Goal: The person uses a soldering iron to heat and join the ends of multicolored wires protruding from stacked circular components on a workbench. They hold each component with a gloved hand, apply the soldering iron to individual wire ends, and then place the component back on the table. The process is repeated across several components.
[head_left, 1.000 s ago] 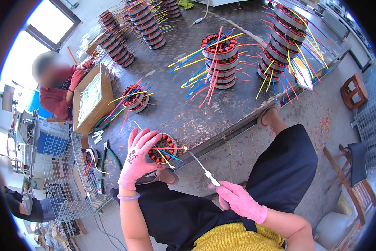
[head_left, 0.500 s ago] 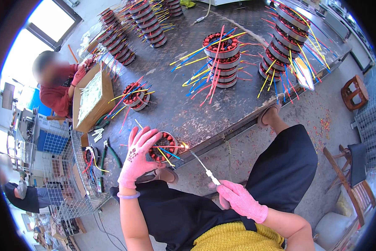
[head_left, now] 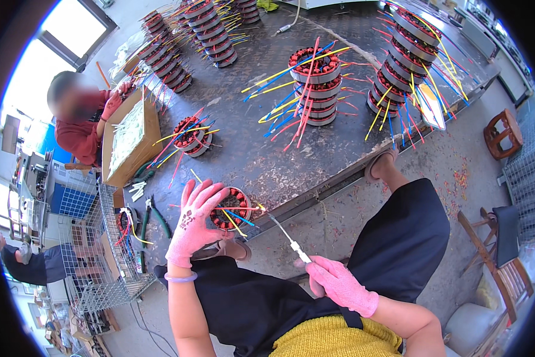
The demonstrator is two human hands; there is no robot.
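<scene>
I have the left hand in its pink glove spread over a small motor stator with red windings, fingers clamped round its near side, at the front edge of the dark metal table. The right hand is closed round the white handle of a thin pointed tool, its tip right at the stator's rim among the coloured leads. To do this well I'd pin the stator flat, feed the point shallow between windings and steer clear of the wire insulation. Left wrist is bent over the edge; the right forearm crosses my lap, tool angled up-left
</scene>
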